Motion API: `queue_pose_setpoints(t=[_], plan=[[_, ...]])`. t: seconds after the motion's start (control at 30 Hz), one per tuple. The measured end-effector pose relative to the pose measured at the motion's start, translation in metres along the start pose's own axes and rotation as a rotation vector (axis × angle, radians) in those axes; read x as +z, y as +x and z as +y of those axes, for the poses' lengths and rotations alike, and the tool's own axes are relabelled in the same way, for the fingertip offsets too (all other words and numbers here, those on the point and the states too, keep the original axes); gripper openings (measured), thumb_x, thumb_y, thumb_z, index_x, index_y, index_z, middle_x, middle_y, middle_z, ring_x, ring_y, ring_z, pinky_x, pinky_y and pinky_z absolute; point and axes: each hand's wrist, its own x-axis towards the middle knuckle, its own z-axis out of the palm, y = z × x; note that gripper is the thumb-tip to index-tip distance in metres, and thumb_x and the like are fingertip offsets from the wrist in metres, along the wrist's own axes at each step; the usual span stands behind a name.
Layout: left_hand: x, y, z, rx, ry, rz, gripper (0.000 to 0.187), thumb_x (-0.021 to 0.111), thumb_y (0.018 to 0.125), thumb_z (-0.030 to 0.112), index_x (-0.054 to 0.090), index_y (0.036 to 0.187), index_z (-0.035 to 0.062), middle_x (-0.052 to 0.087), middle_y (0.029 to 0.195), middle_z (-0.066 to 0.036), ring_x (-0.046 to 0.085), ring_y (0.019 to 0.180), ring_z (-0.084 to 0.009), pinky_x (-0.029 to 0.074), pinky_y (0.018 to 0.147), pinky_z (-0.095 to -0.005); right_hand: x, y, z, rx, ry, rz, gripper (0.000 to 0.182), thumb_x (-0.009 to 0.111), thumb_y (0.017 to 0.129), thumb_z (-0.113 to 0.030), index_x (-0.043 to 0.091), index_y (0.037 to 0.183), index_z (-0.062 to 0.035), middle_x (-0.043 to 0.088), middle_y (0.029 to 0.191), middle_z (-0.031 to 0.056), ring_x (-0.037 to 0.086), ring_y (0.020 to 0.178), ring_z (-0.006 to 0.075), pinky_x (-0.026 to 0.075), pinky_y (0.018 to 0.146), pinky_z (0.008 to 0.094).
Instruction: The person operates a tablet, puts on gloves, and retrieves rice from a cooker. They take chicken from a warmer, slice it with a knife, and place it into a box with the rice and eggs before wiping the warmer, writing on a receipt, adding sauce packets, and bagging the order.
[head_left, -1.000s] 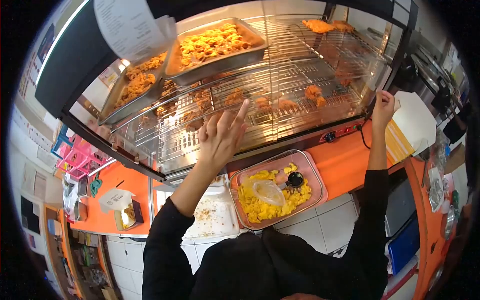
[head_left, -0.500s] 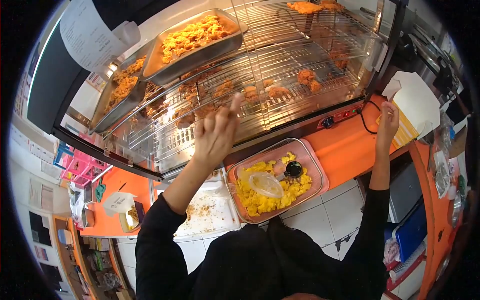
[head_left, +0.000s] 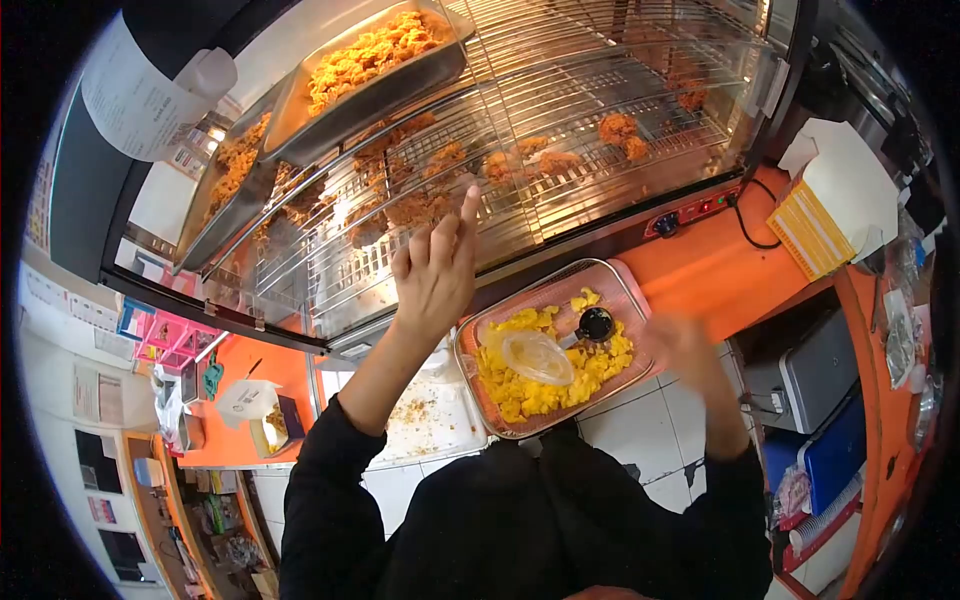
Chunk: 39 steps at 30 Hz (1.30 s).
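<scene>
Left hand [head_left: 435,275] is up against the glass front of the heated display cabinet [head_left: 560,130], index finger pointing up, other fingers loosely curled, gripping nothing. It's right in front of the breaded fried pieces on the wire rack [head_left: 440,190]. Right hand [head_left: 685,345] is a motion blur just beside the pink-rimmed metal tray of yellow food [head_left: 550,355] on the orange worktop [head_left: 715,265]; can't tell if its fingers are spread or closed. Looks like the picking-out stage to me. Next move probably needs a hand free for the tray's black-handled scoop [head_left: 592,326].
</scene>
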Motion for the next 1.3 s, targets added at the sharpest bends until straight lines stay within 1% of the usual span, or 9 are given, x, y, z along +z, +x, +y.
queue_pose_setpoints(t=[0.1, 0.2, 0.37, 0.47, 0.57, 0.77, 0.8, 0.93, 1.3], plan=[[-0.004, 0.004, -0.004, -0.012, -0.023, 0.027, 0.055, 0.058, 0.078, 0.017, 0.049, 0.132, 0.0191, 0.044, 0.097, 0.005, 0.043, 0.088, -0.0111, 0.026, 0.079, -0.0284, 0.069, -0.043, 0.005, 0.616, -0.018, -0.732, 0.059, 0.044, 0.089, -0.056, 0.065, 0.081, -0.0009, 0.065, 0.07, 0.008, 0.064, 0.068, 0.0166, 0.049, 0.063, 0.03], [-0.003, 0.008, 0.0, -0.066, -0.049, 0.058, 0.058, 0.057, 0.076, 0.016, 0.048, 0.133, 0.0201, 0.044, 0.1, 0.006, 0.043, 0.089, -0.0098, 0.026, 0.079, -0.0283, 0.124, -0.078, 0.061, 0.489, -0.001, -0.773, 0.056, 0.051, 0.087, -0.055, 0.066, 0.079, -0.0013, 0.062, 0.068, 0.0053, 0.06, 0.067, 0.0129, 0.046, 0.062, 0.028], [0.0, 0.003, -0.001, -0.043, -0.081, 0.033, 0.064, 0.057, 0.073, 0.014, 0.045, 0.135, 0.0195, 0.045, 0.103, 0.006, 0.044, 0.09, -0.0119, 0.031, 0.076, -0.028, 0.105, -0.08, 0.037, 0.42, 0.368, -0.411, 0.031, 0.073, 0.078, -0.033, 0.066, 0.079, -0.0029, 0.056, 0.069, 0.0024, 0.05, 0.067, 0.0081, 0.04, 0.061, 0.0236], [-0.007, 0.014, -0.003, -0.09, -0.115, 0.036, 0.065, 0.055, 0.075, 0.014, 0.04, 0.138, 0.019, 0.046, 0.106, 0.004, 0.045, 0.092, -0.0139, 0.033, 0.076, -0.03, 0.076, -0.073, 0.005, -0.296, 0.077, -0.042, 0.02, 0.069, 0.08, -0.017, 0.059, 0.067, -0.0059, 0.059, 0.084, 0.0046, 0.056, 0.081, 0.0184, 0.039, 0.083, 0.0321], [-0.002, -0.002, 0.008, -0.068, -0.165, -0.049, 0.064, 0.055, 0.075, 0.013, 0.04, 0.137, 0.0197, 0.046, 0.107, 0.005, 0.045, 0.092, -0.0139, 0.033, 0.076, -0.03, 0.045, -0.062, -0.02, -0.485, 0.13, -0.038, 0.013, 0.061, 0.085, -0.011, 0.057, 0.074, -0.0055, 0.059, 0.091, 0.0081, 0.059, 0.094, 0.0256, 0.033, 0.095, 0.0382], [-0.005, 0.007, -0.006, -0.074, -0.101, 0.018, 0.074, 0.057, 0.071, 0.015, 0.033, 0.141, 0.0198, 0.046, 0.107, 0.005, 0.045, 0.093, -0.0124, 0.032, 0.075, -0.0285, 0.048, -0.051, -0.063, -0.092, 0.905, 0.046, 0.013, 0.051, 0.091, -0.013, 0.051, 0.096, -0.0013, 0.057, 0.088, 0.0042, 0.06, 0.089, 0.0139, 0.044, 0.078, 0.0241], [-0.001, 0.001, -0.004, -0.042, -0.075, -0.014, 0.073, 0.058, 0.072, 0.015, 0.035, 0.141, 0.0206, 0.045, 0.107, 0.005, 0.044, 0.093, -0.0137, 0.03, 0.077, -0.0315, 0.05, -0.049, -0.062, -0.085, 0.868, 0.066, 0.011, 0.051, 0.092, -0.013, 0.052, 0.094, -0.0023, 0.053, 0.08, -0.0005, 0.054, 0.076, 0.0056, 0.042, 0.064, 0.0174], [-0.004, 0.005, -0.019, 0.048, -0.078, -0.023, 0.072, 0.056, 0.072, 0.014, 0.034, 0.141, 0.0192, 0.045, 0.107, 0.005, 0.044, 0.091, -0.0127, 0.03, 0.076, -0.0297, 0.058, -0.044, -0.071, -0.14, 0.714, 0.033, 0.01, 0.054, 0.092, -0.014, 0.052, 0.089, -0.0041, 0.05, 0.075, -0.0034, 0.048, 0.068, 0.003, 0.039, 0.058, 0.0186], [-0.003, 0.016, -0.026, 0.059, -0.066, 0.041, 0.067, 0.053, 0.074, 0.015, 0.037, 0.139, 0.0173, 0.047, 0.107, 0.007, 0.045, 0.087, -0.0118, 0.031, 0.078, -0.0267, 0.081, -0.035, -0.056, -0.204, 0.463, 0.114, 0.014, 0.067, 0.083, -0.012, 0.058, 0.085, -0.0004, 0.058, 0.075, -0.0001, 0.053, 0.069, 0.0041, 0.043, 0.062, 0.0205]])
